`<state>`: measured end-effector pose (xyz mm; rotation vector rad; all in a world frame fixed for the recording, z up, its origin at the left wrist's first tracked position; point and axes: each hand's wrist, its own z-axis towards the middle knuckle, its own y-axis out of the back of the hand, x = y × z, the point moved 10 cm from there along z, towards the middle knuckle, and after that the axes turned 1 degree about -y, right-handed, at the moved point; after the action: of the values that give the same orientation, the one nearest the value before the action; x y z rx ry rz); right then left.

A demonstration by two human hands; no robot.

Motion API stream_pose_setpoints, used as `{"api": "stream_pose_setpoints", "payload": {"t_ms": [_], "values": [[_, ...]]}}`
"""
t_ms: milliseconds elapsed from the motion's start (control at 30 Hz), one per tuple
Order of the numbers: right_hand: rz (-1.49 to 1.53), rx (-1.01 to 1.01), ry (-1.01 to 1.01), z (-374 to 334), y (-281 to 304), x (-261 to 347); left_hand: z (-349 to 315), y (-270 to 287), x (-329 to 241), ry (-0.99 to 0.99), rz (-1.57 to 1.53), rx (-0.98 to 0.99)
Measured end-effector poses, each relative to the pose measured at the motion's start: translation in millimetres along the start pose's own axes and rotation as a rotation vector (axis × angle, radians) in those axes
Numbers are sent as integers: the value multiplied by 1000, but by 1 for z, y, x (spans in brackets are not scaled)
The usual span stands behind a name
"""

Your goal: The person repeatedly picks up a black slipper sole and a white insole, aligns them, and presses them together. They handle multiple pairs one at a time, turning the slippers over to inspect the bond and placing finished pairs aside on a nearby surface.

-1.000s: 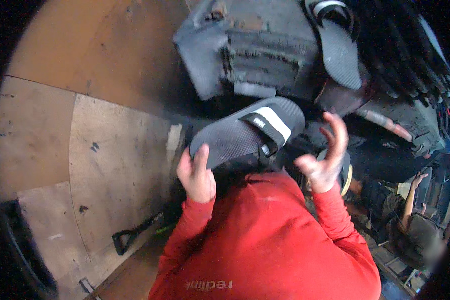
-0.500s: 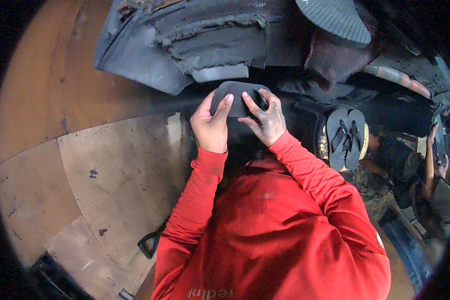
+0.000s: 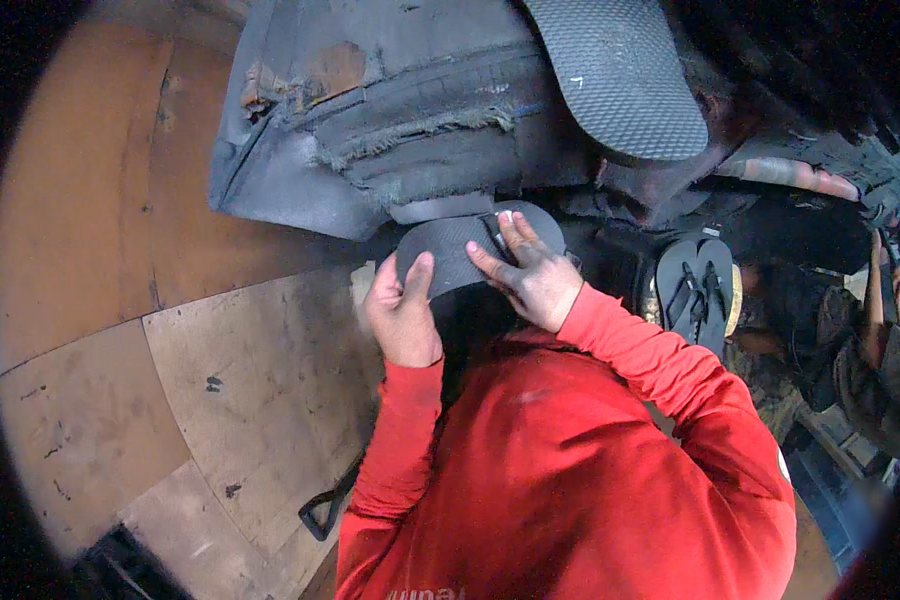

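Observation:
Before my chest, a dark grey flip-flop sole with a textured top is held lengthwise between both hands. My left hand grips its left end, thumb on top and the other fingers mostly hidden beneath. Over the right part lies my right hand, its fingers pressed on the upper face around a dark strap-like piece and a small whitish spot. What the right hand does underneath cannot be seen. The sole's far edge is close to a worn, cloth-padded workbench edge; whether they touch I cannot tell.
Another textured sole lies on the padded bench at the top. To the right, a pair of black flip-flops rests on a yellowish support. A person's arm shows at the far right. Wooden boards cover the left; a black handle lies low.
The held sole has tilted and turned so more of its length shows. My right hand has shifted along it, fingers now closer together. The whole view has moved, showing more of the bench.

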<state>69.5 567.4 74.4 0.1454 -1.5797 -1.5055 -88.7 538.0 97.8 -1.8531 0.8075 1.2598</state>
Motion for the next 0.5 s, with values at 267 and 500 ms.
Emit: {"api": "stream_pose_setpoints", "payload": {"t_ms": [267, 500], "values": [[-7, -63, 86, 18, 21, 49, -24, 32, -46, -15, 16, -96], [-21, -106, 218, 16, 40, 79, -58, 53, -66, -94, 18, -160]]}}
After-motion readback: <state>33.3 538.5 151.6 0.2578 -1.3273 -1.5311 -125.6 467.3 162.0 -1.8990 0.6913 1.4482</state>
